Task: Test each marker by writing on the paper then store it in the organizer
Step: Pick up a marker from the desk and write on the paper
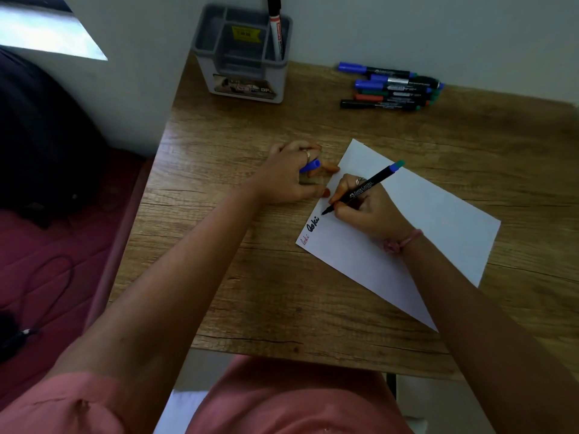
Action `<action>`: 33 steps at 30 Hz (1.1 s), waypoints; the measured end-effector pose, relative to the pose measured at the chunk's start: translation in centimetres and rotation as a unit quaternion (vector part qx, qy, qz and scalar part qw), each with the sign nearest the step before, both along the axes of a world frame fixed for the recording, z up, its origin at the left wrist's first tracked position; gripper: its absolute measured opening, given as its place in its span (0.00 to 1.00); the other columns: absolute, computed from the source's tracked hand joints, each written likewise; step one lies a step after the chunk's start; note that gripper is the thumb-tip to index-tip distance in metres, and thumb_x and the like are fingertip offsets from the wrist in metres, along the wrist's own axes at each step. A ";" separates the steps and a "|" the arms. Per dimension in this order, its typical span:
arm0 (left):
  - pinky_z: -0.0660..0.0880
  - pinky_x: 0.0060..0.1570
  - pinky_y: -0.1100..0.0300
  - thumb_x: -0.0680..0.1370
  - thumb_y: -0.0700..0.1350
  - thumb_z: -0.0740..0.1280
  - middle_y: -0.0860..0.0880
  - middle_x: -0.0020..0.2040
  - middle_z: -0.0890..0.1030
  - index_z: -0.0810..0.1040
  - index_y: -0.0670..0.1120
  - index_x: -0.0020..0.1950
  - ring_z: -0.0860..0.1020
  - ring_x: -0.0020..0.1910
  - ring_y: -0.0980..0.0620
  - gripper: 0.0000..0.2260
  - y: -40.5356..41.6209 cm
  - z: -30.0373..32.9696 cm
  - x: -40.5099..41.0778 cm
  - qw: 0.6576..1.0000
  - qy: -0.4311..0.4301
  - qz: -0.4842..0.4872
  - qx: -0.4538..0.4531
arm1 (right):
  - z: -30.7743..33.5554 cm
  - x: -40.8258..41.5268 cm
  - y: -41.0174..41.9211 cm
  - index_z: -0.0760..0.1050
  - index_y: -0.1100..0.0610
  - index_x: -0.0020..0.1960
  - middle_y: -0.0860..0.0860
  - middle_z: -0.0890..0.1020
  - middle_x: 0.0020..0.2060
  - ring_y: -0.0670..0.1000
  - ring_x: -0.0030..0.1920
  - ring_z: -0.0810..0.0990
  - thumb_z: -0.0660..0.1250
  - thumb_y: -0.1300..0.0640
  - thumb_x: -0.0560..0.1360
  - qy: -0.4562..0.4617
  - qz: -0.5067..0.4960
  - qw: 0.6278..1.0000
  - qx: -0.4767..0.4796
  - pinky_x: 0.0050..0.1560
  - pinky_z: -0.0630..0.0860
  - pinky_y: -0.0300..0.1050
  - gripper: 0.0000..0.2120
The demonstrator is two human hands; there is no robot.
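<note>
Nearest, two bare forearms reach out over the table [282, 302] from a pink-clad lap. On the right, the paper [423, 245] lies at a slant, its left corner already bearing a thin red word and a heavy dark one. Right hand [366, 211] has its grip clamped round a black marker [363, 189], tip down touching the sheet just past the dark word. For a fair test, I judge a short, light stroke on bare paper beside that word suffices; pressing hard risks flattening the nib.

Left hand [294, 173] rests just off the paper's edge, fingers curled on the blue cap [310, 166]; sliding it onto the sheet would steady it.

Farther back, five markers [390, 86] wait in a bunch. At the far edge stands the grey organizer [244, 54], one marker upright in its right compartment.
</note>
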State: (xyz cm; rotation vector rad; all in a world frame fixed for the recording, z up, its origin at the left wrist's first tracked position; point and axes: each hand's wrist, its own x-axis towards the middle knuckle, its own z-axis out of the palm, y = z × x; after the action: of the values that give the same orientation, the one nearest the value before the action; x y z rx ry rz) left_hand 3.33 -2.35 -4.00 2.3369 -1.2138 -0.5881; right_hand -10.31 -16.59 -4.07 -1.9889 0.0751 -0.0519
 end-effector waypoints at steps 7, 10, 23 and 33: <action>0.53 0.61 0.56 0.70 0.60 0.69 0.48 0.72 0.63 0.70 0.47 0.68 0.58 0.70 0.44 0.31 0.1 -0.5 0.2 1.000 0.009 0.004 -0.006 | 0.0 0.1 0.1 0.76 0.51 0.41 0.48 0.79 0.37 0.48 0.40 0.78 0.64 0.54 0.68 -0.011 0.004 1.000 -0.011 0.43 0.75 0.40 0.02; 0.54 0.59 0.57 0.70 0.58 0.70 0.48 0.72 0.62 0.68 0.46 0.69 0.58 0.70 0.44 0.32 0.0 -0.1 0.1 1.000 0.013 0.009 -0.002 | 0.0 0.0 -0.1 0.76 0.58 0.40 0.49 0.78 0.36 0.49 0.39 0.78 0.64 0.55 0.68 -0.009 -0.003 1.000 -0.014 0.42 0.76 0.42 0.07; 0.56 0.61 0.56 0.69 0.60 0.70 0.48 0.71 0.64 0.69 0.47 0.69 0.60 0.69 0.44 0.32 0.0 -0.6 0.3 1.000 0.007 0.007 -0.007 | -0.3 0.1 0.0 0.76 0.59 0.41 0.46 0.78 0.37 0.47 0.40 0.78 0.64 0.55 0.69 -0.013 -0.013 1.000 -0.012 0.44 0.76 0.39 0.08; 0.55 0.62 0.56 0.68 0.64 0.69 0.50 0.71 0.64 0.70 0.51 0.69 0.59 0.70 0.46 0.33 0.0 -1.0 0.6 1.000 0.008 -0.002 -0.006 | -0.3 0.1 -0.2 0.75 0.60 0.40 0.51 0.77 0.35 0.48 0.38 0.77 0.64 0.54 0.68 -0.010 -0.024 1.000 -0.001 0.40 0.75 0.40 0.09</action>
State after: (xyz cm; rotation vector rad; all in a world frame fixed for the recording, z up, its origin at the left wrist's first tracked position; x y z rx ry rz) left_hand 3.93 -2.32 -5.03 2.3167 -1.2118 -0.5969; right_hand -10.17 -16.82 -4.37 -1.9873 0.1099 -0.1035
